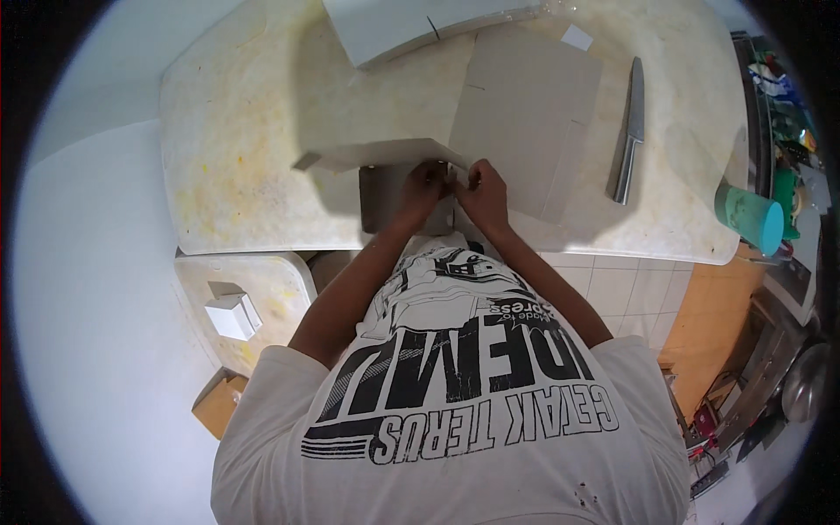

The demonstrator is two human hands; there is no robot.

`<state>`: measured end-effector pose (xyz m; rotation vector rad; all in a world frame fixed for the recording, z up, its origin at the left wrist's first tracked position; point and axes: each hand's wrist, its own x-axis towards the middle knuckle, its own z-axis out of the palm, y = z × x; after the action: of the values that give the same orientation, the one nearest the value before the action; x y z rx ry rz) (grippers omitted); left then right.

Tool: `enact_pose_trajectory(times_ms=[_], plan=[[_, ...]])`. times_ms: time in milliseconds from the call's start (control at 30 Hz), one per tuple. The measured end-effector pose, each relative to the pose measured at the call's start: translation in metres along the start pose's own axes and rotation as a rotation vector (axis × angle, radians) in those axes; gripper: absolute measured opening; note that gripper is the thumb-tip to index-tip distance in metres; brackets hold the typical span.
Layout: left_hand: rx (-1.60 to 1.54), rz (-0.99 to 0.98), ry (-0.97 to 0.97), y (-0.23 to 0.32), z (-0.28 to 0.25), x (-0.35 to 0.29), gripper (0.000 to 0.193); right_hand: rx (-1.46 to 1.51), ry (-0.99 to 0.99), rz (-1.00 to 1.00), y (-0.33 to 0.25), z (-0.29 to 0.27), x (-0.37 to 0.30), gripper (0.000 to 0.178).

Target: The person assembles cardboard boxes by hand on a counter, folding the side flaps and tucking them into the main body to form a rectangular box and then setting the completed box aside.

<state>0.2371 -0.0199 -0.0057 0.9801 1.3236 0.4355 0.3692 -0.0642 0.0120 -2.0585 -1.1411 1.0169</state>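
Note:
A partly folded grey cardboard box (378, 199) stands at the table's near edge, in front of my body. One wide flap (372, 154) rises along its far side and sticks out to the left. My left hand (422, 192) is closed at the box's right part, with its fingertips by the upper corner. Close beside it, my right hand (484, 194) pinches the cardboard at the same right corner. The fingertips of both hands nearly meet, and what lies between them is partly hidden. A flat grey cardboard sheet (525, 114) with short slits lies just beyond my right hand.
A knife (631, 131) lies right of the sheet, near a turquoise cup (749, 215) at the table's right edge. At the far side are a large white box (394, 31) and a paper scrap (577, 37). A small white box (233, 317) sits on a lower table (276, 284).

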Motion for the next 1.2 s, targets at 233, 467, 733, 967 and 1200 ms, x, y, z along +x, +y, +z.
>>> enact_pose_trajectory(times_ms=[233,467,733,967,1200], plan=[[-0.177,0.002,-0.101,0.005,-0.002,0.006,0.024,0.013,0.12,-0.286,-0.004,-0.005,-0.02,0.013],[0.097,0.242,-0.082,-0.004,0.001,0.016,0.025,-0.252,0.321,-0.422,-0.014,0.009,-0.016,0.009],[0.338,0.163,-0.05,0.005,0.011,0.01,0.03,-0.39,0.274,-0.269,-0.013,0.015,-0.011,0.016],[0.156,0.155,0.022,-0.024,0.021,0.026,0.033,-0.215,0.312,-0.298,-0.002,0.019,-0.008,0.014],[0.241,0.158,-0.286,0.015,0.008,-0.007,0.033,-0.073,0.341,-0.146,-0.009,0.011,-0.006,0.029]])
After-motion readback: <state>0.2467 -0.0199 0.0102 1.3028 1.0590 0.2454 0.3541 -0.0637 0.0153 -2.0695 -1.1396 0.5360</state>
